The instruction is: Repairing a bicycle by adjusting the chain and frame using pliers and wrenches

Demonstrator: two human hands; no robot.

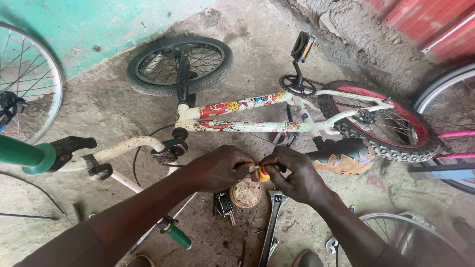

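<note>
Pinching a small yellow part [264, 174] between both hands — our left hand [221, 167] and right hand [295, 174] closed on it — just above the round tin [246, 193], near the upturned bicycle [247, 118].

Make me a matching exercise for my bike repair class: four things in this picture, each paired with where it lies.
Things:
1. pedal
2. round tin
3. green grip
4. wrench

Places:
A. far left edge
B. sticking up above the frame
C. on the floor under the left hand
D. on the floor under the right hand

Pairs: 1-B, 2-C, 3-A, 4-D
</note>
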